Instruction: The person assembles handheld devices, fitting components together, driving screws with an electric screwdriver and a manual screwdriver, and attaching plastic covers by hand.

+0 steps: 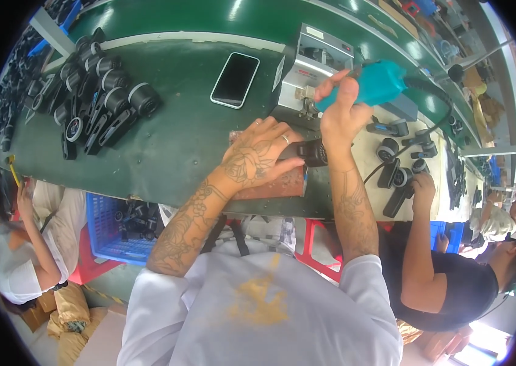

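My right hand (344, 113) is wrapped round a teal electric screwdriver (380, 82), whose cable leaves from its right end. The screwdriver's tip points left, at the front of a grey metal screw feeder (319, 61); whether they touch, I cannot tell. Below and to the left, my left hand (261, 152) grips a black handheld device (314, 152) with a round head, its fingers and thumb closed over the handle. Under that hand lies a reddish-brown pad (270, 189), partly covered by the hand and device.
Several black devices (102, 91) are piled at the left of the green table (166, 140). A phone (235, 80) lies left of the feeder. At right, a co-worker's hand (422, 189) touches more black parts on a pale mat (361, 183). A blue crate (111, 244) stands below the table's front edge.
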### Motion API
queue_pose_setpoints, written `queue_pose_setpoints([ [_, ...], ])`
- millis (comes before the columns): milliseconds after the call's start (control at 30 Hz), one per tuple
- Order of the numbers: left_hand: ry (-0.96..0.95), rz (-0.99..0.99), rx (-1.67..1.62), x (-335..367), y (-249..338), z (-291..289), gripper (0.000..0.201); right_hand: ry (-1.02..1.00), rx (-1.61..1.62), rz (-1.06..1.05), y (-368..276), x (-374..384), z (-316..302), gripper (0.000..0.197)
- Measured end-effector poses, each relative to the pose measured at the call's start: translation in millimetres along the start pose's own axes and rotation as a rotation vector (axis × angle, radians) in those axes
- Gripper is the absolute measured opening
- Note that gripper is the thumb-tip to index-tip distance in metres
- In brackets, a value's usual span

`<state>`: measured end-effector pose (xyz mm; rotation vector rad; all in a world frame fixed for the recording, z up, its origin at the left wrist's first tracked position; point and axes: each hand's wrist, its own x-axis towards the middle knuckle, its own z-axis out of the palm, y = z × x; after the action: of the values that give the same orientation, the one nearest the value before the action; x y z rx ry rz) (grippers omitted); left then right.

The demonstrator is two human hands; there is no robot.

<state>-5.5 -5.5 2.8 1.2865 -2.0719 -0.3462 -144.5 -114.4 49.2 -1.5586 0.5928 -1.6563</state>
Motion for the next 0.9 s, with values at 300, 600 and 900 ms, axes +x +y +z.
queue_pose_setpoints([
  [300,0.027,0.000,-0.009,-1.5,-2.9,1.0,0.044,0.058,-0.122,0.219,-48.4,-22.1,-4.6,0.057],
  [600,-0.034,-0.037,-0.026,-0.5,0.9,-5.1,0.043,0.028,-0.130,0.227,-47.5,-29.9,-5.8,0.057],
  [900,-0.035,-0.030,-0.015,0.7,-0.5,-1.7,0.040,0.002,-0.021,0.231,-29.3,-43.2,-11.1,0.045],
])
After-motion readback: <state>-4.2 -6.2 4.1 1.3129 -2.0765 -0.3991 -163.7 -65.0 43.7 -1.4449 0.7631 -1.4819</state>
